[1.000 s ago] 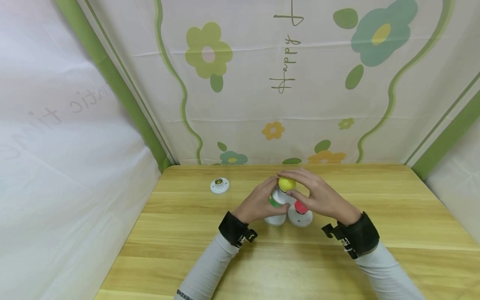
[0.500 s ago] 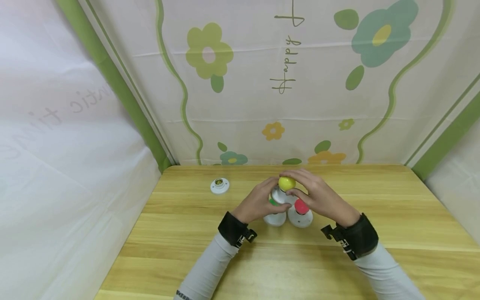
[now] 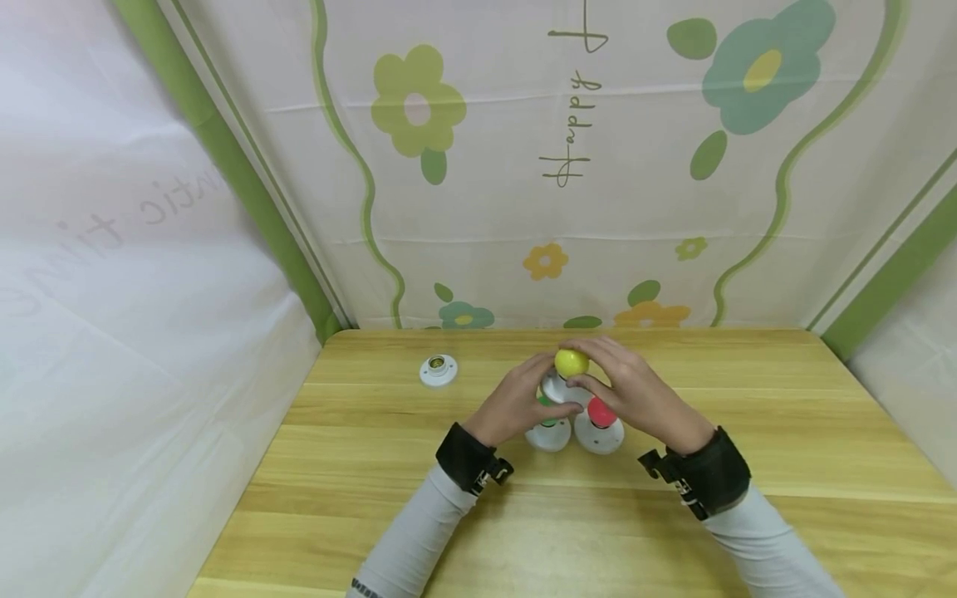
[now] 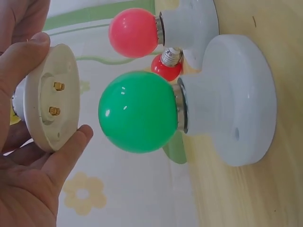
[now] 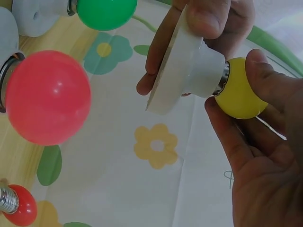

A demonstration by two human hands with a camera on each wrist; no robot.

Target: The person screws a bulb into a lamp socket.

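Note:
My left hand [image 3: 508, 403] holds a white lamp socket [image 4: 68, 92] by the rim of its round base, clear of the table; two brass screws show on its underside. A yellow light bulb [image 5: 241, 101] sits in that socket. Thumb and fingers of my right hand [image 3: 635, 386] grip the bulb's round glass. Just below the hands, a green bulb [image 4: 137, 113] stands upright in its white socket [image 4: 241, 94] on the table. To its right is a pink bulb [image 3: 601, 411] in a similar socket.
A socket without a bulb [image 3: 438, 370] lies at the back left of the wooden table [image 3: 523, 531]. Behind the pink bulb, a small loose red bulb [image 5: 22, 205] with a bare metal screw base shows in both wrist views. A flowered curtain [image 3: 478, 208] borders the table's far edge.
The yellow bulb with its socket has risen very slightly in the head view, and my right wrist has shifted a little to the left. Both grips stay the same.

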